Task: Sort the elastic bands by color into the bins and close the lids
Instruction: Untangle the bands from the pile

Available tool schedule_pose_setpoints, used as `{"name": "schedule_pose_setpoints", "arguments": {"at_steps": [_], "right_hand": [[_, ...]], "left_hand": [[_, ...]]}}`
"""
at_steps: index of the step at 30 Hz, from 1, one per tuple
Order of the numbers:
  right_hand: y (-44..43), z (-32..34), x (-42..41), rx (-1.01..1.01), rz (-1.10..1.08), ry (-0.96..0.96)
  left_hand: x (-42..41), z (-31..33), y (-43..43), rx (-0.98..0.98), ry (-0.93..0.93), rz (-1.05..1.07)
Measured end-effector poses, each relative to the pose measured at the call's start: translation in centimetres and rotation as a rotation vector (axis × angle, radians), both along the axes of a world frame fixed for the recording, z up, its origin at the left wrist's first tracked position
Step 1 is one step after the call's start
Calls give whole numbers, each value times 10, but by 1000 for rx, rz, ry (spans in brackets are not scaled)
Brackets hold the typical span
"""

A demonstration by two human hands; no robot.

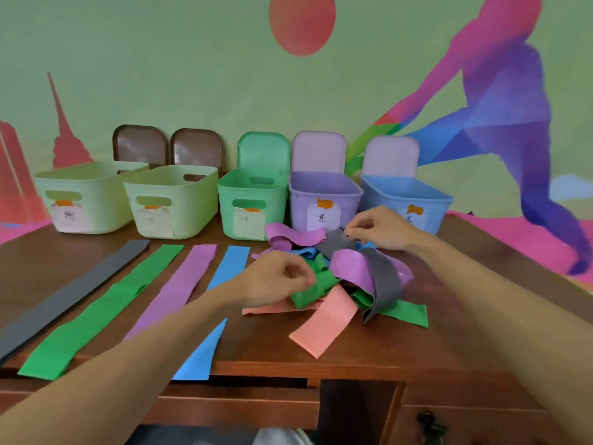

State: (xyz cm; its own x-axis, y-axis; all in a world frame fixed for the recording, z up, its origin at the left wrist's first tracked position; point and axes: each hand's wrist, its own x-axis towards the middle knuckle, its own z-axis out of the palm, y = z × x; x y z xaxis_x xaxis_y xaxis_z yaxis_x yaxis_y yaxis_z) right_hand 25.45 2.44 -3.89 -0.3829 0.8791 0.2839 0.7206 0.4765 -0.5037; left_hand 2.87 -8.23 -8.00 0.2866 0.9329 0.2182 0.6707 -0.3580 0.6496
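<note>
Head view: five open bins (253,195), lids (263,150) upright behind them

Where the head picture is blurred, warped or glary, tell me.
Head view: soft all over, so the bin labels are unreadable; the fingers of the left hand look smeared; wide-angle warp leans the leftmost bin outward and stretches both forearms; light is even, shadows faint, a dull sheen on the brown lids.

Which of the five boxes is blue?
The blue bin, last on the right of the row, next to the purple bin. The other three are green.
</note>
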Motion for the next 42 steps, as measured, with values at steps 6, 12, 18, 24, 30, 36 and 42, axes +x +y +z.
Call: {"name": "schedule_pose_setpoints", "arguments": {"at_steps": [6,12,18,24,30,36,42], "right_hand": [[7,-30,41,-38,-94,183],[27,-67,47,-75,-138,373],[22,-61,48,-142,-35,474],[-2,-45,66,-300,182,251],[4,-48,71,-240,170,454],[2,-46,70,-156,62,807],[2,-41,69,-205,-43,1157]], "left_hand": [[53,0,29,193,-215,117],[93,-33,59,97,-394,191],[96,-52,64,131,-424,199],[97,-52,62,151,-398,190],[97,-51,57,206,-385,203],[93,-42,59,268,-101,227],[88,-14,59,233,160,284]]}}
